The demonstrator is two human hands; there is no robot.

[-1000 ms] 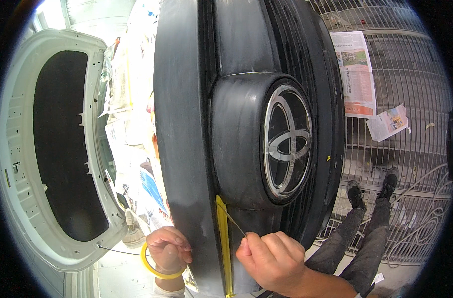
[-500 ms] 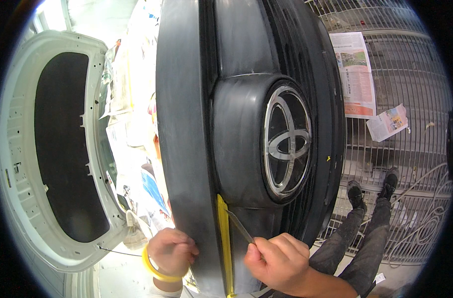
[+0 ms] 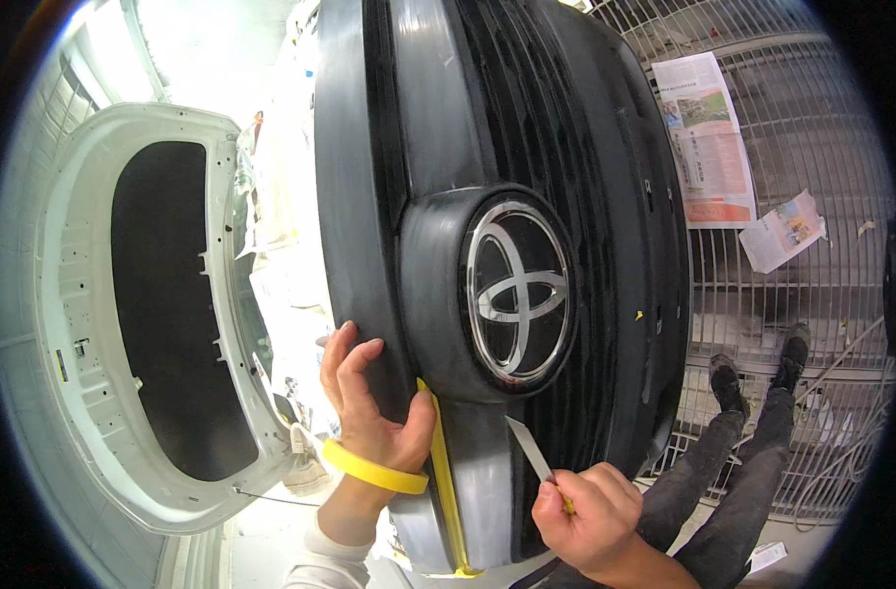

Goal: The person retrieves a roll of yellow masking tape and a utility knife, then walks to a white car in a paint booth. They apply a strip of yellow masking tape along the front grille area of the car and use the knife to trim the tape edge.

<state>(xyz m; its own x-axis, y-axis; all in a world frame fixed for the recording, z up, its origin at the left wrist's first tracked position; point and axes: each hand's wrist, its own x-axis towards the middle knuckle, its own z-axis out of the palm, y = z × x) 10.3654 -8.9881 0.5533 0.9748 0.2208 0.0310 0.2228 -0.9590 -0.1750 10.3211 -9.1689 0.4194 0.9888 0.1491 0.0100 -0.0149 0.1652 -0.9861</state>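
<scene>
A black car bumper (image 3: 355,187) with a chrome oval emblem (image 3: 520,292) fills the middle. A strip of yellow masking tape (image 3: 448,491) runs along the groove below the emblem's raised housing. My left hand (image 3: 377,417) is open, fingers spread over the bumper's left edge, its thumb at the tape near the upper end. Round that wrist sits a yellow ring (image 3: 374,467), like a roll of tape. My right hand (image 3: 590,515) is closed round a utility knife (image 3: 532,450) with its blade out; a bit of yellow handle shows. The blade points up, right of the tape, apart from it.
Newspaper sheets (image 3: 708,147) lie on the metal floor grating (image 3: 791,108) to the right. A hose (image 3: 836,447) coils there, beside my legs (image 3: 708,476). At left stands a raised white car panel (image 3: 80,344). Bright paper covering (image 3: 281,236) lies between it and the bumper.
My left hand has moved up and spread its fingers, thumb now at the tape. The knife has moved right, away from the tape. The whole view has shifted.
</scene>
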